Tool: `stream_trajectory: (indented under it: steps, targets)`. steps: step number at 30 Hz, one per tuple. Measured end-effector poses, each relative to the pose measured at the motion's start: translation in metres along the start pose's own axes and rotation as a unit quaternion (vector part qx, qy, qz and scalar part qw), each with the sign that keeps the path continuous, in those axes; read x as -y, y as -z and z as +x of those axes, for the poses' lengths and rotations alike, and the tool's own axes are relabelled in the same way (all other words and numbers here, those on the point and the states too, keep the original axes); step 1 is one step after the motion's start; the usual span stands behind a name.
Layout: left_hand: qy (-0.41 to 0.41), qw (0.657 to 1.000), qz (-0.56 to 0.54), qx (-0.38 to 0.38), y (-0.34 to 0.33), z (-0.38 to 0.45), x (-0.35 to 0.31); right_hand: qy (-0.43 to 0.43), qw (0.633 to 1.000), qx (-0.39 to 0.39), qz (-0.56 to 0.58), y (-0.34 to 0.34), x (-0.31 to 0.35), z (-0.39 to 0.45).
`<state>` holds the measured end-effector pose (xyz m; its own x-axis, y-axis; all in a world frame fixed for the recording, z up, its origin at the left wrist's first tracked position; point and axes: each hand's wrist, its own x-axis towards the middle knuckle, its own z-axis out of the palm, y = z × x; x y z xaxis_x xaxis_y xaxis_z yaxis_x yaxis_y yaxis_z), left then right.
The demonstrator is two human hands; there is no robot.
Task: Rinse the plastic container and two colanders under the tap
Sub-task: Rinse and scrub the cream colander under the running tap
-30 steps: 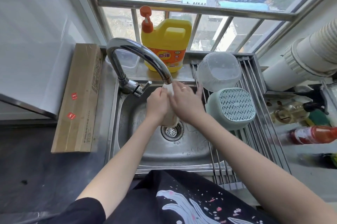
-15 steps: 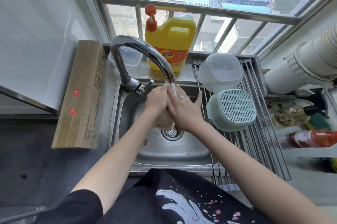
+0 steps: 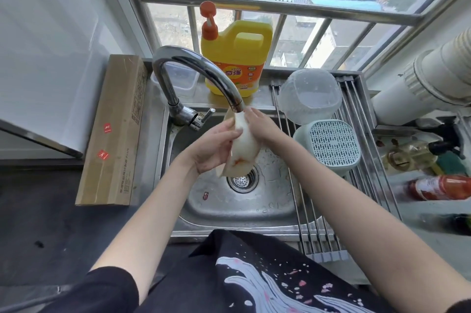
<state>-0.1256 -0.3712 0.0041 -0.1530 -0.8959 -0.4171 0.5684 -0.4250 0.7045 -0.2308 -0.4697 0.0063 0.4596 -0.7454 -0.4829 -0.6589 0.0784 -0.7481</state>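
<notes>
Two hands meet under the tap [image 3: 201, 78] spout. My left hand [image 3: 214, 148] grips a pale soft item [image 3: 242, 152] (identity unclear), and my right hand [image 3: 262, 125] curls around its far side. At 3 o'clock, the clear plastic container [image 3: 309, 96] and green colander [image 3: 331, 145] lie overturned on the drying rack [image 3: 362, 177].

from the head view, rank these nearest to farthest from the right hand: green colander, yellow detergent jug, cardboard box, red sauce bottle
1. Green colander, on the rack just to the right of the right hand.
2. Yellow detergent jug, on the ledge behind the tap.
3. Cardboard box at far left and red sauce bottle at far right: too close to call.
</notes>
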Motion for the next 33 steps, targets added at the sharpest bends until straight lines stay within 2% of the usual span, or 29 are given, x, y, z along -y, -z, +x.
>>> stream_trajectory:
  steps: [3, 5, 9, 11, 12, 13, 16, 18, 19, 20, 22, 23, 25, 27, 29, 30, 31, 33]
  targets:
    - [0.021, 0.99, -0.038, -0.133, 0.003, 0.011, -0.01, -0.034, 0.995, 0.085, 0.043, 0.017, -0.004, 0.001]
    - [0.021, 0.984, -0.1, -0.148, 0.006, 0.017, -0.016, -0.024, 0.996, 0.078, 0.043, 0.016, -0.014, -0.004]
    - [-0.011, 0.974, -0.218, -0.051, -0.003, 0.012, -0.02, 0.011, 0.994, -0.031, 0.1, 0.002, -0.031, -0.013]
    - [0.004, 0.968, -0.247, 0.045, -0.01, 0.007, -0.019, -0.018, 0.985, -0.026, 0.168, -0.003, -0.033, -0.013]
    - [0.014, 0.971, -0.227, 0.067, -0.013, 0.006, -0.018, -0.05, 0.978, -0.021, 0.202, -0.005, -0.032, -0.013]
    - [0.027, 0.981, -0.186, 0.048, -0.013, 0.005, -0.015, -0.063, 0.975, -0.021, 0.212, -0.006, -0.03, -0.012]
    - [0.039, 0.991, -0.108, -0.063, -0.013, 0.007, -0.005, 0.01, 0.988, -0.047, 0.147, -0.003, -0.019, -0.015]
    - [0.026, 0.991, -0.106, -0.074, -0.017, 0.008, -0.007, 0.074, 0.991, -0.057, 0.092, -0.006, -0.009, -0.022]
    - [0.022, 0.99, -0.111, -0.083, -0.018, 0.01, -0.007, 0.102, 0.992, -0.067, 0.021, -0.009, -0.006, -0.026]
    - [0.013, 0.988, -0.119, -0.097, -0.019, 0.013, -0.007, 0.117, 0.986, -0.082, -0.09, -0.015, -0.005, -0.032]
    - [-0.023, 0.982, -0.122, -0.14, -0.017, 0.02, -0.007, 0.171, 0.935, -0.105, -0.294, -0.032, -0.007, -0.046]
    - [-0.036, 0.979, -0.108, -0.17, -0.013, 0.022, -0.007, 0.201, 0.913, -0.112, -0.337, -0.038, -0.008, -0.054]
    - [-0.05, 0.975, -0.094, -0.192, -0.01, 0.02, -0.005, 0.224, 0.907, -0.103, -0.342, -0.041, -0.01, -0.056]
    - [-0.048, 0.979, -0.067, -0.185, -0.013, 0.013, 0.002, 0.2, 0.929, -0.112, -0.291, -0.034, -0.01, -0.039]
    - [-0.049, 0.98, 0.0, -0.195, -0.024, 0.006, 0.014, 0.064, 0.972, -0.087, -0.208, -0.016, -0.004, -0.013]
    - [-0.055, 0.976, 0.037, -0.208, -0.032, 0.004, 0.019, 0.013, 0.979, -0.069, -0.193, -0.009, -0.001, -0.003]
    - [-0.065, 0.968, 0.066, -0.233, -0.037, 0.005, 0.021, -0.005, 0.975, -0.06, -0.213, -0.009, 0.001, 0.001]
    - [-0.069, 0.946, 0.043, -0.313, -0.036, 0.011, 0.016, 0.059, 0.94, -0.082, -0.327, -0.026, 0.003, -0.016]
